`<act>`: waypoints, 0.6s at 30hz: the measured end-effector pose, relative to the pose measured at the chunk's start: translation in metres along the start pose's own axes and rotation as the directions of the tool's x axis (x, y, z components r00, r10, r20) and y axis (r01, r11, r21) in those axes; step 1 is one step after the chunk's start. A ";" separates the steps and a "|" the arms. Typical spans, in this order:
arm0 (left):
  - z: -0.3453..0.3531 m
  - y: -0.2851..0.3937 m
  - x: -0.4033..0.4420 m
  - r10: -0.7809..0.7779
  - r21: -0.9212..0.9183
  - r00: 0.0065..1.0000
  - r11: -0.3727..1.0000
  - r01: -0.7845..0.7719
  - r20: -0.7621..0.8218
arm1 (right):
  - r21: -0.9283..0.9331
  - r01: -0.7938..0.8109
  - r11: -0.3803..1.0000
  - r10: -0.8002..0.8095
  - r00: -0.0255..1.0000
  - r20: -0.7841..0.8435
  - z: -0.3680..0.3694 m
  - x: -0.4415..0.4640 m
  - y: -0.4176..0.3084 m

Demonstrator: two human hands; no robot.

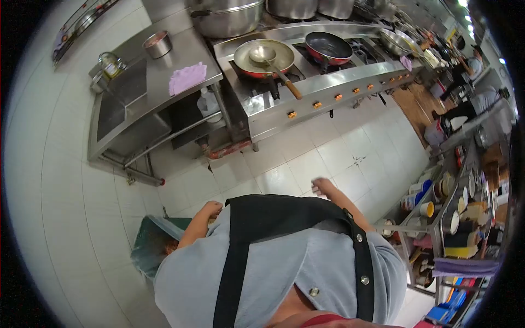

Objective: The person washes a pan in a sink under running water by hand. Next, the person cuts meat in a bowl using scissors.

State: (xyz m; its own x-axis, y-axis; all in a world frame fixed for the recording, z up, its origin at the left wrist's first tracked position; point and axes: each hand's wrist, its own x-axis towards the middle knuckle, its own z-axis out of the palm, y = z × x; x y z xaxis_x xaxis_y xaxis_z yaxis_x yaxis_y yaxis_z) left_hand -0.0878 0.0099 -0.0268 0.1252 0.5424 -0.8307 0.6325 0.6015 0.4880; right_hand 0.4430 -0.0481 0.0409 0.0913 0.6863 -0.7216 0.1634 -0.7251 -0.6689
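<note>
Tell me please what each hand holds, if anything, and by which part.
Nothing shows in the right hand. Whether the left hand, partly hidden beside the grey shirt, holds anything cannot be told.

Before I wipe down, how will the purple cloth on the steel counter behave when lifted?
The cloth will probably flop, given its uneven edges. It looks thin, so likely light. Spread out, it seems unlikely to roll.

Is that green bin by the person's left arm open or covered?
Open: no lid shows over the bin, and reddish-brown contents are visible inside.
</note>
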 end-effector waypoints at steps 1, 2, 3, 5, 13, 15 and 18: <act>-0.010 0.033 -0.036 0.063 0.006 0.998 0.998 -0.063 -0.020 | 0.056 0.044 0.997 -0.043 0.999 -0.011 0.010 -0.007 -0.039; -0.019 0.074 -0.080 0.125 0.015 0.991 0.992 -0.124 -0.040 | 0.188 0.145 0.971 -0.139 0.989 -0.043 0.018 -0.008 -0.066; -0.029 0.063 -0.049 0.125 0.033 0.992 0.992 -0.124 -0.022 | 0.245 0.170 0.955 -0.170 0.985 -0.020 0.023 -0.013 -0.096; -0.047 0.037 0.023 0.372 0.113 0.918 0.915 -0.388 0.138 | 0.321 0.177 0.930 -0.188 0.982 0.005 0.024 -0.020 -0.143; -0.008 0.098 -0.013 0.217 0.169 0.947 0.969 -0.180 -0.235 | 0.658 0.462 0.594 -0.399 0.880 -0.258 -0.082 0.079 -0.243; -0.004 0.089 0.000 0.202 0.216 0.945 0.965 -0.147 -0.259 | 0.731 0.455 0.508 -0.363 0.883 -0.297 -0.117 0.113 -0.273; -0.001 0.088 -0.002 0.155 0.242 0.942 0.967 -0.082 -0.297 | 0.831 0.436 0.346 -0.276 0.893 -0.355 -0.153 0.151 -0.315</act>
State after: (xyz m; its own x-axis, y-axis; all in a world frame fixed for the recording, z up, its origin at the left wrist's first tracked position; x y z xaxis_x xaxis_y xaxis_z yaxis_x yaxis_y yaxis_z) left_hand -0.0336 0.0623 0.0184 -0.0112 0.7784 -0.6277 0.7864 0.3946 0.4753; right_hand 0.5552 0.2920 0.1699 0.3847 0.8333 -0.3971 -0.7195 0.0012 -0.6945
